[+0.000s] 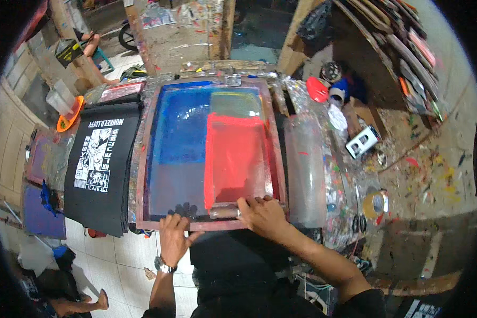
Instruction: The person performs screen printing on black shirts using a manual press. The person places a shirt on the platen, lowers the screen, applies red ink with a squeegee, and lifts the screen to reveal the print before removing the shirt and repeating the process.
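A wooden-framed printing screen (177,144) lies on the table in front of me. Blue covers much of its mesh, and a red ink patch (233,153) spreads over the right part. My right hand (262,216) is closed around a squeegee (223,212) at the near end of the red patch, inside the frame. The squeegee is partly hidden by the fingers. My left hand (175,233), with a watch at the wrist, grips the near frame edge, fingers over the top and thumb below.
Left of the screen lies a stack of black fabric pieces (123,175) with a white print. A clear plastic cylinder (305,175), tape roll (375,204) and scissors (359,223) lie to the right. Another person's leg (85,306) shows at lower left; someone sits at upper left.
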`<state>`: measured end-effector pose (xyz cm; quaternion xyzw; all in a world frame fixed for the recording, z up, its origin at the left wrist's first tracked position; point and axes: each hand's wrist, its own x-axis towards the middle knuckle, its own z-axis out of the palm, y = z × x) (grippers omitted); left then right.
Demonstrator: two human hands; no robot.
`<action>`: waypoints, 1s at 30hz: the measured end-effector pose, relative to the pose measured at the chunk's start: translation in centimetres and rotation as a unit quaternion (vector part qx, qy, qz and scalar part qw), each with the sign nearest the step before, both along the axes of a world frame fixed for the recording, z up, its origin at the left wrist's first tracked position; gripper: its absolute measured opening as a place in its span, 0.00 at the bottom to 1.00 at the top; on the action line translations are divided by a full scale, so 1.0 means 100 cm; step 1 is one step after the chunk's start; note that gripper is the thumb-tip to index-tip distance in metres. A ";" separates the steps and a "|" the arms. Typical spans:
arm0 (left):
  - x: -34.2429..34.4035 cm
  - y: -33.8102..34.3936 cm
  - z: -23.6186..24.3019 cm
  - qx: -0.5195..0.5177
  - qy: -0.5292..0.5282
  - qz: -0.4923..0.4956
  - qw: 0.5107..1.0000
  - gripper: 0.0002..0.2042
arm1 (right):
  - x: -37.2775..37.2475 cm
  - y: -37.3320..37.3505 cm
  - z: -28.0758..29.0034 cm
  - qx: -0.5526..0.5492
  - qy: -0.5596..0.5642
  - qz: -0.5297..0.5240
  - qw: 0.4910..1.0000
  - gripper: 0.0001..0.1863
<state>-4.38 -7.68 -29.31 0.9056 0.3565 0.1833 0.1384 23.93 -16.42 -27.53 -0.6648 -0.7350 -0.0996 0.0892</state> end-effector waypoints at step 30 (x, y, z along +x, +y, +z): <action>0.172 0.287 -0.027 0.222 -0.002 0.031 0.975 0.11 | 0.052 0.154 0.384 0.222 -0.084 -0.059 0.970 0.29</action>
